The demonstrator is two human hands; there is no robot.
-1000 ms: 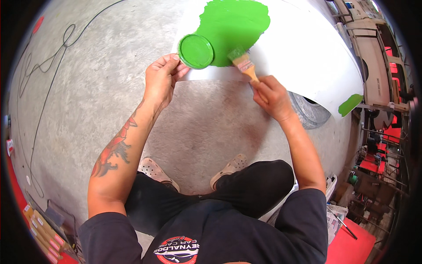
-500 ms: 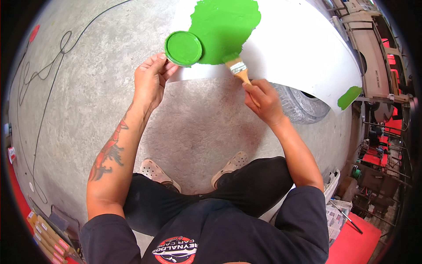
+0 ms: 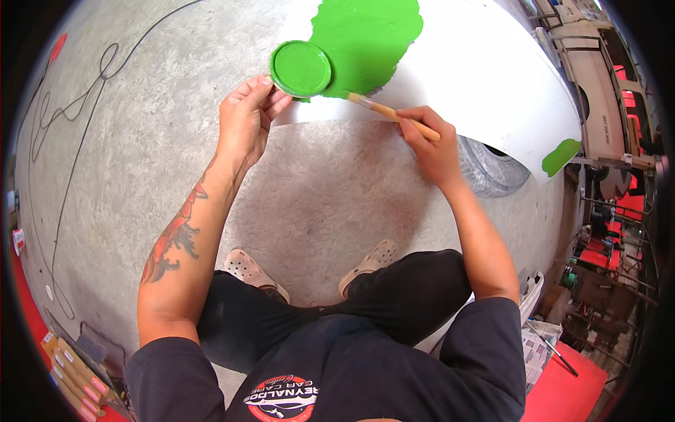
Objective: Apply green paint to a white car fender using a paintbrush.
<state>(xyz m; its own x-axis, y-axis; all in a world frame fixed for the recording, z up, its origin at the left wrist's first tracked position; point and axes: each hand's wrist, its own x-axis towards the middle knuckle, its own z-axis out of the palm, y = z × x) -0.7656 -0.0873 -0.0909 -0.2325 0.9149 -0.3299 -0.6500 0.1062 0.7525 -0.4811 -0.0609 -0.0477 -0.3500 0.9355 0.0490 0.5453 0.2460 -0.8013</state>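
Note:
Between the thumb and fingers of my left hand (image 3: 246,116) is the rim of a round lid (image 3: 301,68) covered in wet green paint. My right hand (image 3: 430,141) grips the wooden handle of a flat paintbrush (image 3: 383,110). Its bristles, seen edge-on, touch the lower border of a large green painted patch (image 3: 369,46) on a white car body panel (image 3: 478,77). The lid hides part of that patch's left side. A smaller green patch (image 3: 561,157) marks the panel's far right corner.
Below the panel's edge shows a grey-dusted tyre (image 3: 492,169). A black cable (image 3: 105,77) loops over the concrete floor (image 3: 169,91) at left. Newspaper and a thin dark-tipped tool (image 3: 555,348) lie by a red surface (image 3: 576,387) at lower right. Boxes (image 3: 74,380) stand at lower left.
The paintbrush has swung from upright to nearly level, turned edge-on, its bristles shifting slightly left. My right hand moved a little right. The lid in my left hand rose slightly up and right.

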